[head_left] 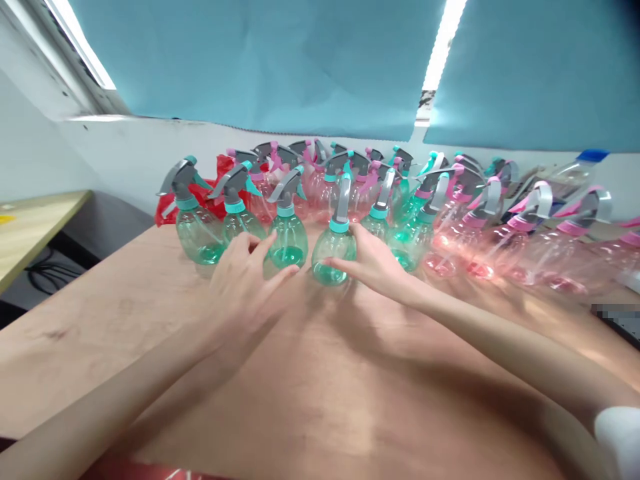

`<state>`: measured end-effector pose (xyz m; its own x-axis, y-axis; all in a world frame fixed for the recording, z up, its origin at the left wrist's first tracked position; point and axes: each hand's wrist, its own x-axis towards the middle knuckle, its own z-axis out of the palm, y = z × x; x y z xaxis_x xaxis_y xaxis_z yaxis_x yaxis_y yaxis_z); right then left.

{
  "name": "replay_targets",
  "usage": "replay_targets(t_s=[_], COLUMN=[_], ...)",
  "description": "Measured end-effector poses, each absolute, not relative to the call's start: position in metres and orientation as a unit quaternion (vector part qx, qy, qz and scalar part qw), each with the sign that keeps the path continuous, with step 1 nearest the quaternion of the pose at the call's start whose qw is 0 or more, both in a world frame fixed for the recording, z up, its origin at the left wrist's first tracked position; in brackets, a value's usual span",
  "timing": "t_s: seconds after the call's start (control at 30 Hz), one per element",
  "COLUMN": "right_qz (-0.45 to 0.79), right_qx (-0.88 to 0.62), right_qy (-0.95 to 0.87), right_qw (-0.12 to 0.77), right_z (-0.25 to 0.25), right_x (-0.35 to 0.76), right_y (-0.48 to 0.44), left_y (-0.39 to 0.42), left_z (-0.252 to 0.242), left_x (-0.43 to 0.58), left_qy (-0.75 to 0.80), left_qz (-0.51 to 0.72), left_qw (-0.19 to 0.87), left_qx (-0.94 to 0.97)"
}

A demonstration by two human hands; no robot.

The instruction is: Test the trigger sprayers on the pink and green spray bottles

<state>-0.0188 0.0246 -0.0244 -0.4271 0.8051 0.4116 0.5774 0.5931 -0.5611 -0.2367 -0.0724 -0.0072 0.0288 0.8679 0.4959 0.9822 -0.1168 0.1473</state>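
A green spray bottle (334, 273) with a turquoise collar and grey trigger head stands upright at the middle of the table. My right hand (373, 263) grips its right side, thumb across the front and fingers partly hidden behind. My left hand (245, 270) is beside another green spray bottle (288, 250). Its thumb and index finger are spread near that bottle's left side and lower front; I cannot tell whether they touch it. Two more green bottles, the outer one (197, 230) and its neighbour (239, 217), stand farther left, the neighbour partly behind my left hand.
Several pink spray bottles (480, 250) line the right side, with more bottles behind. Red plastic (220, 167) lies at the back left. A clear bottle with a blue cap (593, 157) leans at the back right. A yellowish table (45, 210) stands left of the wooden table (310, 400).
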Motion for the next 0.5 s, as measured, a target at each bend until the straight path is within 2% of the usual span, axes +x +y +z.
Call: replay_targets(t_s=[0.23, 0.5], right_qz=[0.202, 0.194], right_qx=[-0.372, -0.342], right_qy=[-0.846, -0.875], right_qw=[0.322, 0.283], right_z=[-0.025, -0.024], right_x=[0.02, 0.079], right_y=[-0.018, -0.052], left_y=[-0.075, -0.06], left_z=[-0.003, 0.015], left_x=[-0.184, -0.103], left_qy=[-0.609, -0.497], left_qz=[-0.283, -0.407], left_qw=[-0.079, -0.22], left_qx=[-0.737, -0.734])
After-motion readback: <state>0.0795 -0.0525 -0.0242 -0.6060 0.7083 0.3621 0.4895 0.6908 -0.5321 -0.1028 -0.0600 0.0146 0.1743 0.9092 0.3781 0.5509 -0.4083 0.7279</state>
